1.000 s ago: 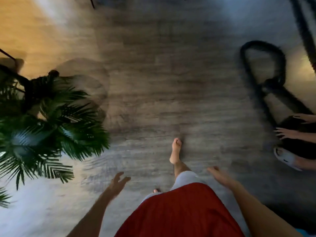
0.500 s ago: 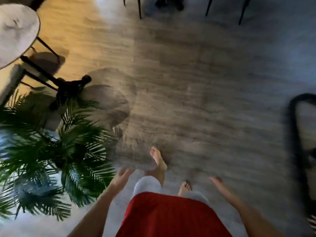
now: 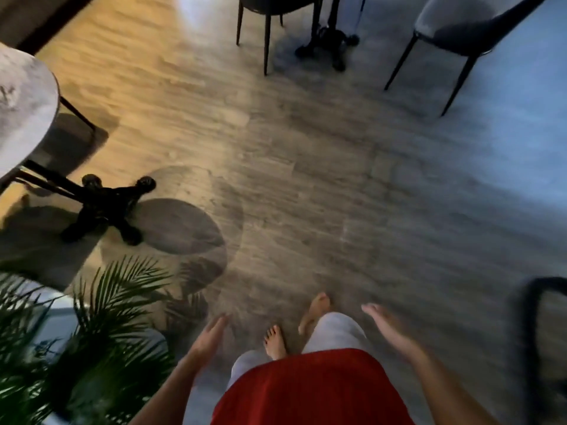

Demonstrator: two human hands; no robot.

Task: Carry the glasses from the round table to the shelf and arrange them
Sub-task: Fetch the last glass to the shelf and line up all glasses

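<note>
I look down at a wood floor while walking barefoot. My left hand (image 3: 210, 338) hangs low at the bottom centre, fingers apart, holding nothing. My right hand (image 3: 388, 328) swings beside my right leg, also open and empty. A round grey marble-look table (image 3: 21, 108) shows at the left edge on a black pedestal foot (image 3: 106, 207). What I see of its top bears no glasses. No shelf is in view.
A potted palm (image 3: 92, 338) fills the bottom left, close to my left arm. Dark chairs (image 3: 460, 29) and another black table foot (image 3: 328, 44) stand at the top. A black curved object (image 3: 534, 332) sits at the right edge. Open floor lies ahead.
The view has swung up and forward as I walk: the round table and chairs have come into sight, the palm has slid lower left, and the other person at the right has gone.
</note>
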